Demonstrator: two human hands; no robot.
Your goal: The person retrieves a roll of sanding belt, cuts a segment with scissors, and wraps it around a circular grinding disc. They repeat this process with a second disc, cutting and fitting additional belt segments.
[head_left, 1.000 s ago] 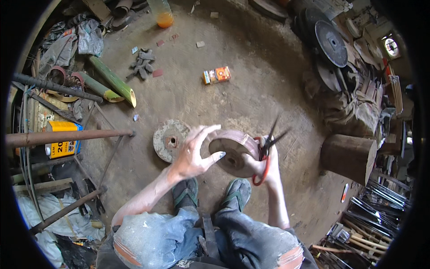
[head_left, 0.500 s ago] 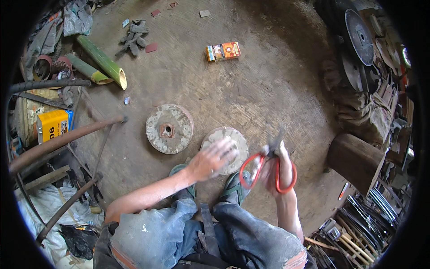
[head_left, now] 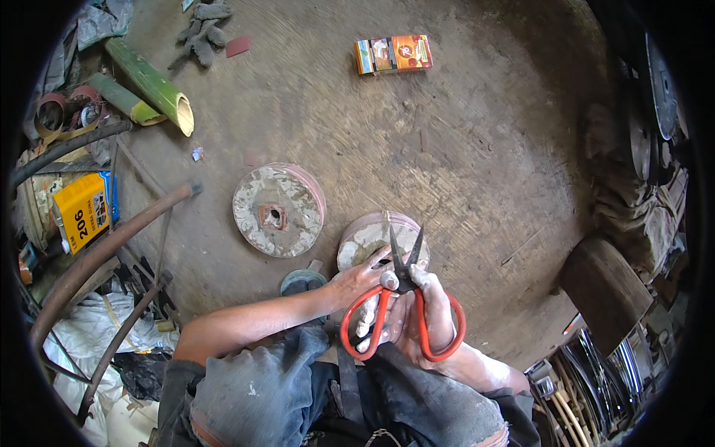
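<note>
Two dust-marked blue denim knees [head_left: 242,391] frame the work from the lower edge. Beyond them, the pale-dusted right hand [head_left: 404,316] is wrapped around black-bladed scissors with looped red handles [head_left: 403,280], thumb near the pivot, points up and the blades slightly parted. The left hand [head_left: 355,286] reaches in with fingers extended, partly behind the scissors; whether it grips anything, or touches what lies past it, I cannot tell.

Just past the hands, a round grey-and-white mottled wheel with a pinkish rim [head_left: 363,242] lies on the floor. To its left, apart from it, sits a similar flaking wheel with a square rusty hub plate [head_left: 269,207]. As for progress, my reading is that the scissors are ready, but no piece is visible between the blades and no finished cut shows; both rims look banded in pink. How much is left cannot be judged from this view.

The nearer wheel's hub is mostly covered by fingers and blades, and the right foot is hidden. Farther out, the knobbly grey fabric glove [head_left: 201,33] meets the top edge, and the dark round discs [head_left: 661,93] at right are cut by the lens rim
</note>
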